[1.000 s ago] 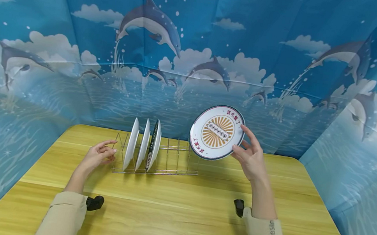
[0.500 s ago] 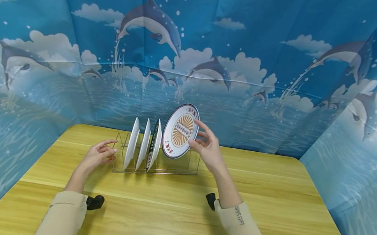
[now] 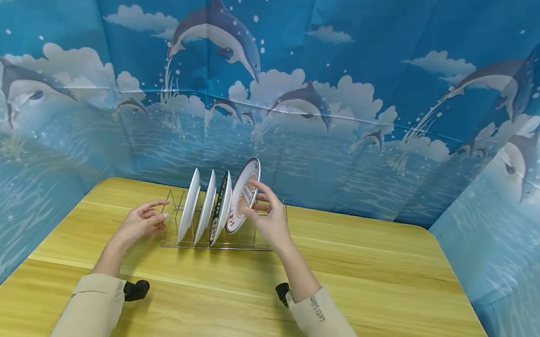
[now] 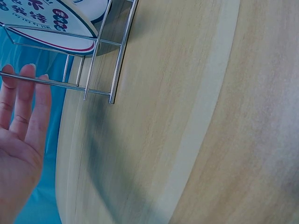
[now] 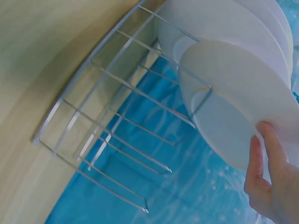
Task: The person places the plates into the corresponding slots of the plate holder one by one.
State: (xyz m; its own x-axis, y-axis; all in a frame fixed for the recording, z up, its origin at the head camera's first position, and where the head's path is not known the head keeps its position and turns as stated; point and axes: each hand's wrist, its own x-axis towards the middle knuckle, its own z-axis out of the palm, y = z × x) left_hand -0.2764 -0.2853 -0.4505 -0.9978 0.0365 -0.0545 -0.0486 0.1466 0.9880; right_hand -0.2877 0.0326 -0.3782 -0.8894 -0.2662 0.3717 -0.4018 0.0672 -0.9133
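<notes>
A white plate (image 3: 240, 201) with an orange sunburst print and red lettering is tilted over the wire dish rack (image 3: 260, 248), right of the standing plates. My right hand (image 3: 271, 219) pinches its right edge between thumb and fingers. In the right wrist view, the held plate (image 5: 219, 107) shows its plain underside, its lower edge among the rack's wires. My left hand (image 3: 142, 220) rests at the rack's left end. Its fairly straight fingers (image 4: 39, 107) touch the end wire in the left wrist view, where the thumb is out of sight.
Three plates stand on edge in the rack: a left plate (image 3: 189, 206), a middle plate (image 3: 206, 208) and a dark-patterned one (image 3: 220, 210). The rack stands on a wooden table (image 3: 212, 307). A dolphin-printed curtain (image 3: 281, 80) hangs behind and at both sides.
My right hand has carried the plate leftward from beyond the rack's right end, turning it more edge-on and lowering it toward the slots. The left hand has stayed in place.
</notes>
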